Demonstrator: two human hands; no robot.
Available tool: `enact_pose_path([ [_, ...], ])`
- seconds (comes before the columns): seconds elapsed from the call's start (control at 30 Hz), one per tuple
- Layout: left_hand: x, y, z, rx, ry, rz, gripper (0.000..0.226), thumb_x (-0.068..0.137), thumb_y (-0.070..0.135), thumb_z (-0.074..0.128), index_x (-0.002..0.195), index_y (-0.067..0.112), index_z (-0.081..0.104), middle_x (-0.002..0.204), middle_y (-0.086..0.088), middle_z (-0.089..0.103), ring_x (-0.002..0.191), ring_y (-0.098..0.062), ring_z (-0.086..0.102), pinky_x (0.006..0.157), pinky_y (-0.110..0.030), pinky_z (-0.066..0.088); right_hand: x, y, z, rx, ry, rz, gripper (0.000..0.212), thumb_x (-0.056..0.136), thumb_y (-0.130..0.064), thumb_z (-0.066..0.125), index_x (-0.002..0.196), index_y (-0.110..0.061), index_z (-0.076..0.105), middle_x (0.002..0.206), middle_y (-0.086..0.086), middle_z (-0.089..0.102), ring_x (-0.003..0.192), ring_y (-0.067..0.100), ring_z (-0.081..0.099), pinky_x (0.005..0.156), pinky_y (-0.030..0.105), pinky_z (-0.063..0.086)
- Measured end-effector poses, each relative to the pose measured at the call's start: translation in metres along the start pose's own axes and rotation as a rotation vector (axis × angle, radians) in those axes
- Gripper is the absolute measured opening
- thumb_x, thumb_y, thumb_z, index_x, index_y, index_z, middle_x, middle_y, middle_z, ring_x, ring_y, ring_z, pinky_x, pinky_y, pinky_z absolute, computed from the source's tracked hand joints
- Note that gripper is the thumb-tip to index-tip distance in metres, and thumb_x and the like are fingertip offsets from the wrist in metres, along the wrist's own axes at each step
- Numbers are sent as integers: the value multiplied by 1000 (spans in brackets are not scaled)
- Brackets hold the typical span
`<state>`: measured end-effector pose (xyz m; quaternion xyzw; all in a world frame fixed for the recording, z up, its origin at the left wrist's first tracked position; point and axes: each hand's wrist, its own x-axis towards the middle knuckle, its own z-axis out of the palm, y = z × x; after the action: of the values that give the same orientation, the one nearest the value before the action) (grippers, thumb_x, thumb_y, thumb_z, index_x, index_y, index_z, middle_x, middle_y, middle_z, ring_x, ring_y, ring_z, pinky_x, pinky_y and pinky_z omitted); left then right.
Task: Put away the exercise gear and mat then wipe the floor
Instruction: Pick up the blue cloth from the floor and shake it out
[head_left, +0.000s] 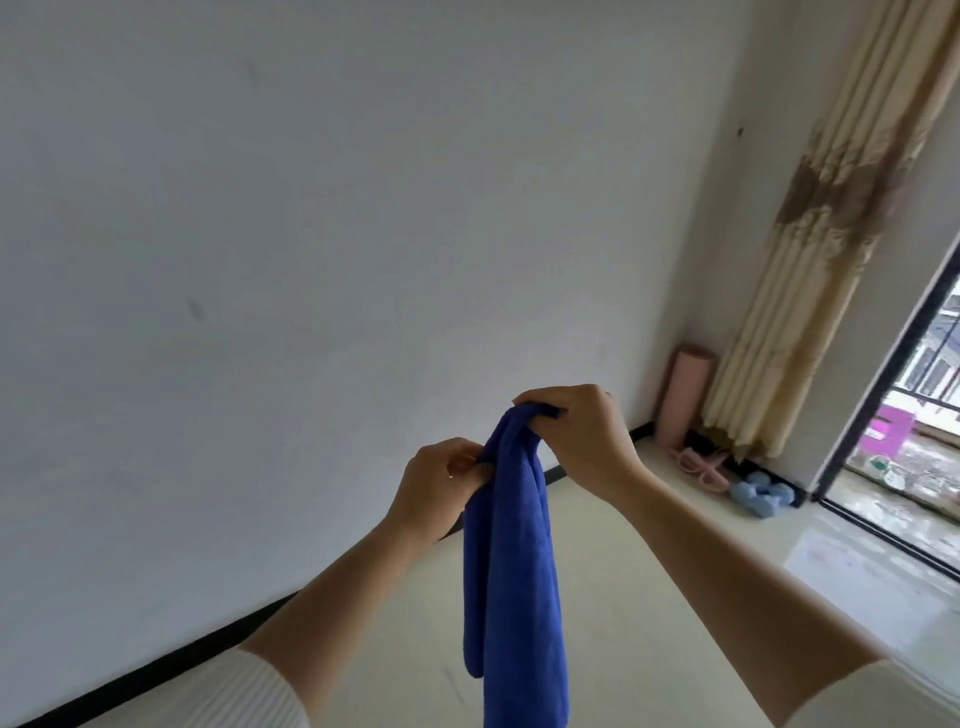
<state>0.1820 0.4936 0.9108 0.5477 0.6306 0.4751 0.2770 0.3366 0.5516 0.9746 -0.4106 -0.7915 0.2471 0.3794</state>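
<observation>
A blue cloth (511, 561) hangs down in front of me, held up in the air by both hands. My right hand (576, 431) pinches its top corner, and my left hand (439, 486) grips the upper edge a little lower and to the left. In the far corner a rolled pink mat (680, 397) stands upright against the wall. Beside it on the floor lie a pink piece of exercise gear (701, 465) and two light blue dumbbells (763, 496).
The pale tiled floor (649, 597) stretches ahead to a white wall (311, 234) with a black skirting. A beige curtain (810, 234) hangs at the right, next to an open balcony doorway (914, 457).
</observation>
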Motion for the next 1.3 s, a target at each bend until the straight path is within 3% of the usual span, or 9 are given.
enact_pose_path([
  [0.17,114,18,78,-72,-110,42,9,90,20,58,91,20,66,84,3,70,83,-14,66,80,-29,56,70,99,-66,-83,140,82,31,81,1,56,91,-19,77,80,-11,71,81,12,67,77,27,54],
  [0.3,218,36,141,-101,-249,60,13,90,18,54,87,10,64,86,-11,68,84,-22,63,82,-38,55,136,177,-118,-149,248,146,30,80,1,56,93,-17,77,69,-24,61,65,-5,58,61,9,44],
  [0.4,294,58,187,-127,-356,68,14,89,13,53,87,4,64,83,-11,64,82,-22,60,84,-40,54,186,229,-159,-233,279,194,27,77,0,57,88,-17,76,67,-18,59,64,3,56,60,15,41],
  [0.53,383,90,245,-134,-390,90,11,86,10,54,84,8,64,74,-5,60,73,-18,54,71,-35,49,251,295,-205,-314,345,232,18,75,-4,59,83,-16,69,78,-6,63,79,16,56,65,27,43],
  [0.63,447,106,287,-96,-446,106,13,89,13,51,87,12,64,71,0,58,64,-10,51,57,-19,41,297,342,-231,-296,365,253,13,77,-3,60,78,-17,61,78,-4,63,76,15,56,61,23,43],
  [0.73,509,119,332,-92,-546,130,14,91,24,56,91,15,66,78,3,66,70,-7,61,61,-17,47,343,390,-255,-264,360,269,14,77,-3,59,77,-17,60,72,-7,60,70,10,53,57,21,41],
  [0.9,616,141,414,-121,-452,206,17,90,28,61,94,13,67,78,1,69,69,-6,65,58,-14,50,426,484,-310,-258,309,302,9,79,-7,62,81,-15,61,78,-3,62,71,10,54,56,22,41],
  [1.13,758,180,521,-172,-371,214,17,90,27,62,96,11,67,83,-7,71,74,-14,66,64,-20,53,553,595,-397,16,208,439,14,77,-3,69,81,-16,68,82,3,66,79,20,63,69,31,53],
  [1.3,853,205,579,-102,-344,247,15,90,29,62,90,15,68,75,0,67,73,-12,64,62,-19,49,623,654,-438,204,43,497,12,75,-21,76,86,-16,76,87,5,75,85,21,72,81,35,58],
])
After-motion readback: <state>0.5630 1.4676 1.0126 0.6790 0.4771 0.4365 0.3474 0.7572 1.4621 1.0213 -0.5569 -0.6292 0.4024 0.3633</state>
